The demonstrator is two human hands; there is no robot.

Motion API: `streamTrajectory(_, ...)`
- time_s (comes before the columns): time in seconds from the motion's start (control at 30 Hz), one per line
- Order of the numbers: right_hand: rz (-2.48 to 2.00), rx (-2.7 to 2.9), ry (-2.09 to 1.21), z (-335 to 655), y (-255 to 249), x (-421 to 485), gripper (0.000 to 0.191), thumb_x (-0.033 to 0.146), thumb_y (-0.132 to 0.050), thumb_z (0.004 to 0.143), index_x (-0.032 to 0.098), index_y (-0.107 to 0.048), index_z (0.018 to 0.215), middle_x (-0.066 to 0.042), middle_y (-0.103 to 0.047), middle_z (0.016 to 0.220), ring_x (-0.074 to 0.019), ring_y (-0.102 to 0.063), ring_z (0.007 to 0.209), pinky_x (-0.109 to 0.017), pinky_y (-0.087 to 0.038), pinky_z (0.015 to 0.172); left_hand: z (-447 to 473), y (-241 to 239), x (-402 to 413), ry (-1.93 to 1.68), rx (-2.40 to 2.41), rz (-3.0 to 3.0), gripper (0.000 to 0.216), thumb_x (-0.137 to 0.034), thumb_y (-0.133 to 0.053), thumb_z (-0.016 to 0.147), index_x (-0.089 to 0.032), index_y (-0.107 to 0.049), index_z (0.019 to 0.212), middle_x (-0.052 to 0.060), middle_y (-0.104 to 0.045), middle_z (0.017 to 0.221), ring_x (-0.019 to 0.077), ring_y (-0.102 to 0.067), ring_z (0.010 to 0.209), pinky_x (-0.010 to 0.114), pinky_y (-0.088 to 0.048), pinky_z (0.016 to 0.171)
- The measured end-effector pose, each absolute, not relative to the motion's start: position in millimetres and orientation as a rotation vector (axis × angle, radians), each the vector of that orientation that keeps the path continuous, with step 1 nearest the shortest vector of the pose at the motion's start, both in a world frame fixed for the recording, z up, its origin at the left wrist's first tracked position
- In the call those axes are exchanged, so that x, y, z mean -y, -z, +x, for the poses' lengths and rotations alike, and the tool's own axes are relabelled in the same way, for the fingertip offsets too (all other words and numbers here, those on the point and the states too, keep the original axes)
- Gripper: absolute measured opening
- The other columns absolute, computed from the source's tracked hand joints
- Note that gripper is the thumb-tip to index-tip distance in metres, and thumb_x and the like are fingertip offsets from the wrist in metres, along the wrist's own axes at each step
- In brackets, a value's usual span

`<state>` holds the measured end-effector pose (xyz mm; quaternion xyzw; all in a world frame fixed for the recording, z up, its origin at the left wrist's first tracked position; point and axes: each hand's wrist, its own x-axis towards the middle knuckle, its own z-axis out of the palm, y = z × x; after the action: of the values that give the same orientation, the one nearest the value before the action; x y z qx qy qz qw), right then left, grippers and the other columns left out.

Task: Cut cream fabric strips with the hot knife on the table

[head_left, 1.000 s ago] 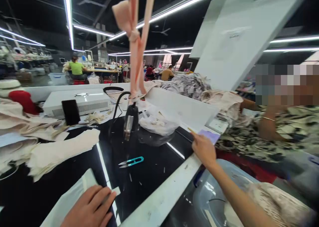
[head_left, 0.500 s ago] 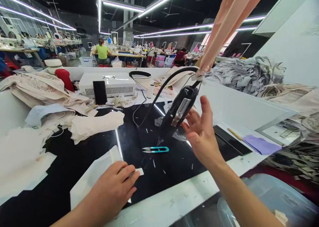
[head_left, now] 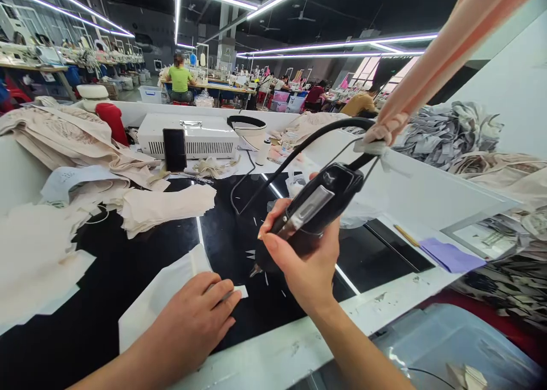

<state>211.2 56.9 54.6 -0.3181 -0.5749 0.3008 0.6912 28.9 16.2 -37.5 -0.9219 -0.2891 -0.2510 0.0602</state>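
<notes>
My right hand [head_left: 307, 253] is wrapped around a black corded hand tool [head_left: 318, 199] with a narrow metal tip pointing down and left. A twisted pink cloth strip [head_left: 427, 88] holds the tool up from above, and a thick black cable [head_left: 316, 133] runs from its top. My left hand [head_left: 200, 316] presses a white fabric piece [head_left: 149, 299] onto the black tabletop, fingers curled together over it. A narrow white end pokes out beyond those fingers. Thread snips [head_left: 250, 254] lie behind the tool, only their blade tips showing.
Stacked cream fabric pieces [head_left: 166, 207] lie at left. Behind them stand a phone [head_left: 174, 150], a white vented box [head_left: 205, 136] and a small white bottle [head_left: 263, 151]. Purple cloth [head_left: 450, 254] lies at right, near a clear plastic bin [head_left: 461, 338]. A person in green [head_left: 179, 79] sits far back.
My right hand has closed around the black tool and tilted it, bringing its tip left and lower, nearer my left hand. My left hand stays on the fabric.
</notes>
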Motion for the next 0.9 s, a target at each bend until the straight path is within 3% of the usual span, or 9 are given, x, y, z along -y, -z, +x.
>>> streamTrajectory(0.23,-0.62,1.296,-0.659,204.1,-37.1,-47.6,0.035,0.021,-0.073,0.087,0.029,-0.047,0.11,0.002,-0.062,0.091,-0.0129,-0.061,0.067,-0.026,-0.055,0.054,29.9,33.6,-16.8,0.728,0.885,-2.812,0.028,-0.025,-0.045,0.108,-0.013,-0.065,0.123,0.006,-0.07,0.111,0.0231,-0.062,0.101,0.036,-0.05,0.093)
streamTrajectory(0.6,-0.609,1.306,-0.683,205.4,-32.5,-52.7,0.035,0.026,-0.072,0.089,0.028,-0.047,0.113,0.002,-0.062,0.089,-0.0123,-0.059,0.063,-0.026,-0.054,0.052,28.8,36.5,-15.6,0.696,0.875,-2.816,0.034,-0.026,-0.037,0.11,-0.011,-0.063,0.125,0.008,-0.071,0.114,0.0233,-0.063,0.102,0.038,-0.052,0.093)
streamTrajectory(0.8,-0.612,1.308,-0.681,204.2,-34.9,-51.8,0.037,0.026,-0.07,0.09,0.029,-0.045,0.117,0.002,-0.062,0.088,-0.0129,-0.06,0.062,-0.027,-0.054,0.052,28.9,34.8,-15.4,0.784,0.844,-2.753,0.036,-0.023,-0.032,0.111,-0.011,-0.067,0.112,0.008,-0.072,0.112,0.023,-0.066,0.102,0.039,-0.053,0.097)
streamTrajectory(0.9,-0.639,1.313,-0.666,203.7,-35.6,-51.9,0.037,0.033,-0.071,0.091,0.029,-0.044,0.116,0.002,-0.062,0.088,-0.013,-0.06,0.06,-0.027,-0.055,0.052,27.9,32.3,-15.6,0.786,0.804,-2.736,0.035,-0.019,-0.033,0.11,-0.011,-0.067,0.106,0.008,-0.072,0.103,0.0227,-0.067,0.096,0.037,-0.057,0.089)
